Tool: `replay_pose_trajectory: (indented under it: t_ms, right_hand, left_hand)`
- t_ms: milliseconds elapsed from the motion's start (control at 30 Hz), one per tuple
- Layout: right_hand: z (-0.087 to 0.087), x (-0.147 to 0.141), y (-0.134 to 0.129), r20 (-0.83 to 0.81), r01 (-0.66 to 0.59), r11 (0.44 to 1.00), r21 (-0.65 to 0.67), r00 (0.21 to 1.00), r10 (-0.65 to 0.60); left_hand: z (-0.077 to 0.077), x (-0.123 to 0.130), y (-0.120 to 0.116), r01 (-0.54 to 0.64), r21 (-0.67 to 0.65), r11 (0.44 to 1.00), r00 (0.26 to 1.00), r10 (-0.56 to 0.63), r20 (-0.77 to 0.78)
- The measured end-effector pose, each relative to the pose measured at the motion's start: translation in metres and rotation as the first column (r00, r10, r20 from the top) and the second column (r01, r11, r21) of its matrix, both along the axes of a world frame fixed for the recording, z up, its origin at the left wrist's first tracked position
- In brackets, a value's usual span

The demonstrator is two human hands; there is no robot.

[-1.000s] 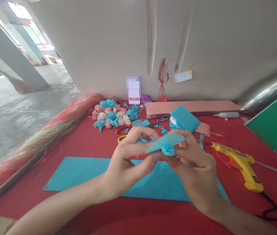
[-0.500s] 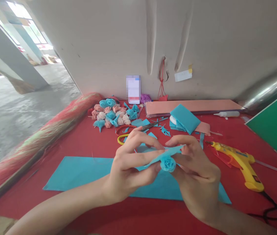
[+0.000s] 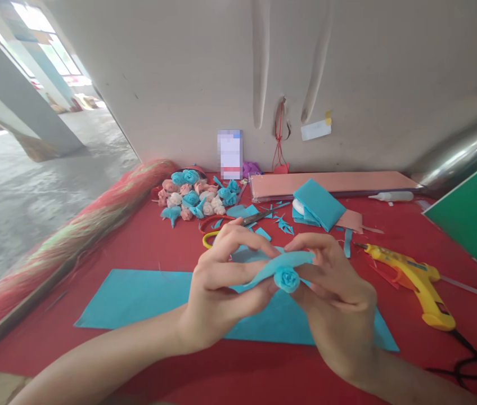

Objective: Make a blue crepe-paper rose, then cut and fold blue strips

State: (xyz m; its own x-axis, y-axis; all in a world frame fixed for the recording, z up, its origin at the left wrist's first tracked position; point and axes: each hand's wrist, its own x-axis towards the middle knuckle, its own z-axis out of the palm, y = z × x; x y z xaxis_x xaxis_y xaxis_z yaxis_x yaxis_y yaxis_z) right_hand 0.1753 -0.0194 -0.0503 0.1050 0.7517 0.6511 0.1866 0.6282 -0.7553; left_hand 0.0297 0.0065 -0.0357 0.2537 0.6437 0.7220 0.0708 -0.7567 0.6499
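Between both hands is a small blue paper rose (image 3: 287,279), its rolled centre facing me and a loose petal strip (image 3: 284,262) curving above it. My left hand (image 3: 230,281) pinches the rose from the left, thumb at its side and fingers along the strip. From the right, my right hand (image 3: 335,292) grips it, thumb below and fingertips at the strip's right end. Both hands hover over a long blue crepe paper sheet (image 3: 137,298) lying flat on the red table. Just beyond my left fingers lie scissors (image 3: 238,222) with red and yellow handles, partly hidden.
A pile of blue, pink and white paper roses (image 3: 192,197) lies at the back left. Folded blue paper (image 3: 318,205) and scraps lie behind my hands. On the right are a yellow glue gun (image 3: 415,281) with a black cord and a green board (image 3: 475,219). A phone (image 3: 230,154) leans against the wall.
The rose has shifted slightly up and left in my fingers. Its loose petal strip now curves over the top, where it stuck out straighter before.
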Motion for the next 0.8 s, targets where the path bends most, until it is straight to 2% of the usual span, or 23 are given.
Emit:
replay_pose_trajectory:
  t_ms: [200, 400, 600, 800]
  right_hand:
    - [0.0026, -0.0005, 0.0005, 0.034, 0.038, 0.999, -0.009, 0.999, -0.038]
    - [-0.0006, -0.0031, 0.0066, -0.114, 0.062, 0.998, -0.015, 0.991, -0.064]
    - [0.0047, -0.0001, 0.007, 0.077, -0.015, 0.997, 0.072, 0.997, 0.009]
    - [0.0089, -0.0003, 0.0046, 0.096, 0.002, 0.999, 0.048, 0.995, -0.006]
  left_hand:
    - [-0.0002, 0.0011, -0.0027, 0.023, -0.072, 0.997, 0.999, -0.019, 0.048]
    - [-0.0016, 0.0028, -0.0041, 0.054, -0.199, 0.979, 0.994, -0.033, 0.107]
    - [-0.0017, 0.0019, -0.0059, 0.088, -0.258, 0.962, 0.991, -0.058, 0.122]
    - [-0.0016, 0.0032, -0.0095, 0.123, -0.41, 0.904, 0.981, -0.047, 0.19]
